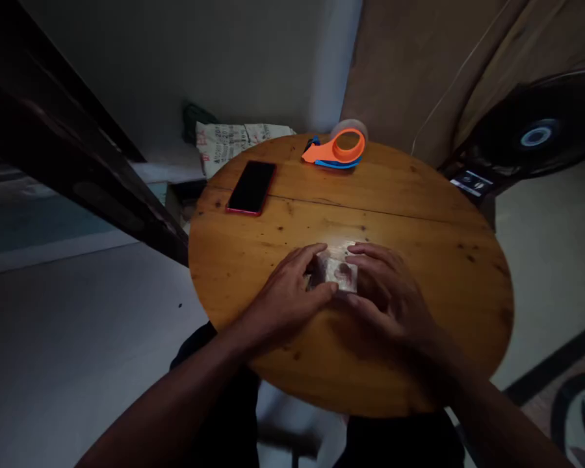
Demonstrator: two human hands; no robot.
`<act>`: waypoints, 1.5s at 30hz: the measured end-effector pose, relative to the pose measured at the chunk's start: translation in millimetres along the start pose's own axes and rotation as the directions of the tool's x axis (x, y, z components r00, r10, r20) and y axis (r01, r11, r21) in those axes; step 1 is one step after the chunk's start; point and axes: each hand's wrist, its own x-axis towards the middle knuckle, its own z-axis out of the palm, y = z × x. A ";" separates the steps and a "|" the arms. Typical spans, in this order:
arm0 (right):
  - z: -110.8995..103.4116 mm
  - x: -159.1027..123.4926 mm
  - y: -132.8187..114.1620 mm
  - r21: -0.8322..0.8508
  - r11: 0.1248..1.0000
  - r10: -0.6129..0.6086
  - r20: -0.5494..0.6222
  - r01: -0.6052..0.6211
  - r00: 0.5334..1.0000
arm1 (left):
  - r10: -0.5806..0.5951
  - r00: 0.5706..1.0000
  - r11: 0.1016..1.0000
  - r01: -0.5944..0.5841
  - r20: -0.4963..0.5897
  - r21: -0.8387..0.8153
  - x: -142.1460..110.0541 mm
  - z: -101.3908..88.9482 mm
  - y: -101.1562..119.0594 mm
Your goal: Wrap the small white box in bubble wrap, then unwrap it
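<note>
A small, pale box (342, 274) with a shiny, clear-looking surface and a dark reddish mark on top sits at the near middle of the round wooden table. My left hand (292, 286) grips its left side, the thumb at the front edge and the forefinger reaching to the back. From the right, my right hand (394, 289) curls around it, with fingers at the far side and thumb near the front corner. The hands hide both ends of the box.
On the round table (448, 279) lie a black-screened phone with a red edge (252, 188), to the left, and an orange and blue tape dispenser (338, 151) at the back. A dark fan (536, 135) stands at right. Behind the table's left edge is a printed sack (229, 144).
</note>
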 end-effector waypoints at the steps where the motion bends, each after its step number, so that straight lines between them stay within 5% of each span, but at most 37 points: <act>1: 1.4 -0.6 0.3 -0.035 0.999 -0.027 -0.013 0.026 1.000 | 0.001 1.000 1.000 -0.001 -0.005 0.001 0.0 0.2 0.2; 8: 8.3 -4.7 3.8 -0.177 0.975 -0.144 -0.067 0.130 0.987 | 0.011 1.000 1.000 -0.011 0.000 -0.018 0.0 1.0 0.4; 13: 0.5 -6.0 4.1 0.055 0.998 0.054 -0.209 -0.044 0.976 | 0.014 1.000 1.000 -0.014 -0.018 0.003 0.1 1.0 1.4; 20: 1.9 -0.1 0.9 0.132 0.986 0.113 -0.049 -0.106 0.992 | 0.029 1.000 1.000 -0.029 0.000 -0.013 -1.4 1.4 2.1; 24: 5.4 1.5 4.0 0.071 0.993 0.103 -0.071 -0.098 0.992 | 0.086 0.996 0.996 -0.086 -0.012 -0.005 -2.4 3.3 -0.2; 33: 5.1 7.0 0.6 -0.290 0.954 -0.118 -0.133 0.075 0.984 | 0.134 0.990 0.989 -0.131 -0.039 0.076 -2.1 4.4 0.7; 41: 5.4 30.6 5.8 0.050 0.975 0.217 -0.049 -0.214 0.975 | 0.123 0.992 0.984 -0.119 -0.022 0.130 -5.3 3.0 5.2; 45: 11.8 41.3 13.9 0.233 0.918 0.355 -0.128 -0.320 0.926 | 0.120 0.992 0.985 -0.115 -0.029 0.129 -6.4 4.8 3.5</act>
